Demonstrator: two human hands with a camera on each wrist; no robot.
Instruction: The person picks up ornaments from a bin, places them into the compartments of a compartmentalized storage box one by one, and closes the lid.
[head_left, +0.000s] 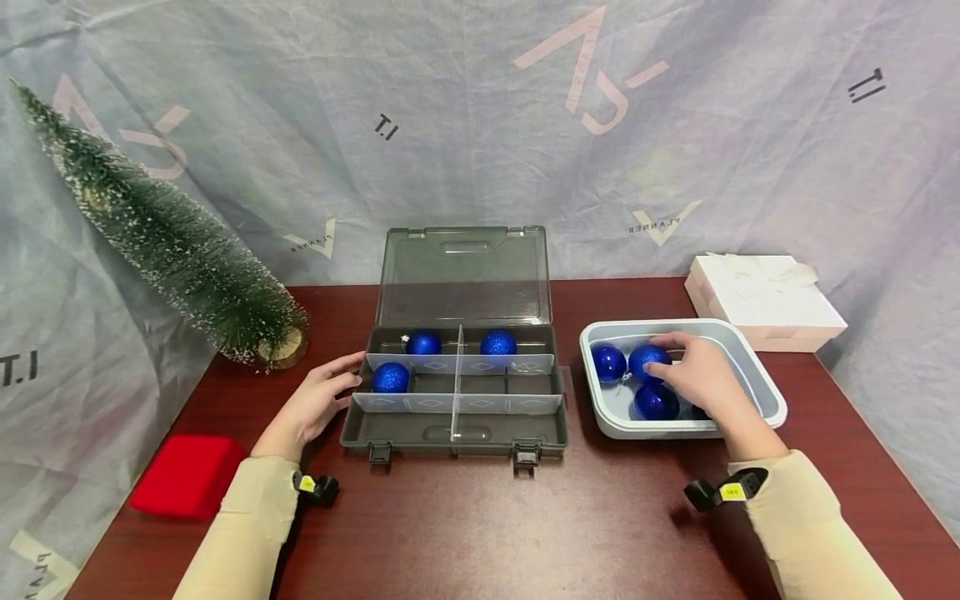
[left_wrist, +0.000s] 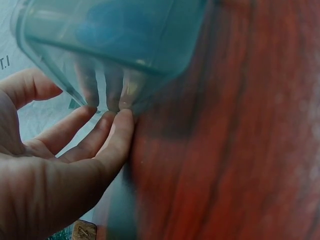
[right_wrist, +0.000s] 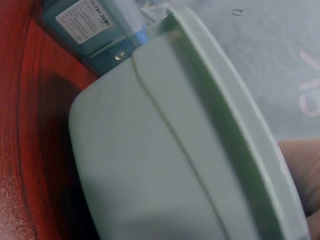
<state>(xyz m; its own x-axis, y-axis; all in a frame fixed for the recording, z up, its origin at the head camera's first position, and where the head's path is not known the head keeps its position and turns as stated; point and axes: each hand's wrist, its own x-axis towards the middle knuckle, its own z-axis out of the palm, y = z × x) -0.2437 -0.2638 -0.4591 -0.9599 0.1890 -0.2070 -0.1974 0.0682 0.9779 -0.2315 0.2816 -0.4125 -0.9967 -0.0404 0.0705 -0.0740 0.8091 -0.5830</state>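
Note:
A grey translucent compartment box (head_left: 453, 442) stands with its lid raised. In it lie three blue Christmas baubles: one (head_left: 424, 342) in the back left compartment, a glittery one (head_left: 498, 342) at the back right, another glittery one (head_left: 391, 378) in the middle left. My left hand (head_left: 318, 404) touches the box's left side with its fingertips, as the left wrist view also shows. Over a light grey tray (head_left: 637, 430), my right hand (head_left: 705, 379) pinches a glittery blue bauble (head_left: 648, 360) between thumb and fingers. Shiny baubles (head_left: 609, 364) lie beside and below it, one mostly hidden by the hand.
A frosted miniature Christmas tree (head_left: 172, 242) with a wooden base leans at the back left. A red box (head_left: 189, 475) sits at the left edge. Behind the tray stands a pale gift box (head_left: 765, 300) with a bow. A printed cloth (head_left: 465, 142) hangs behind the table.

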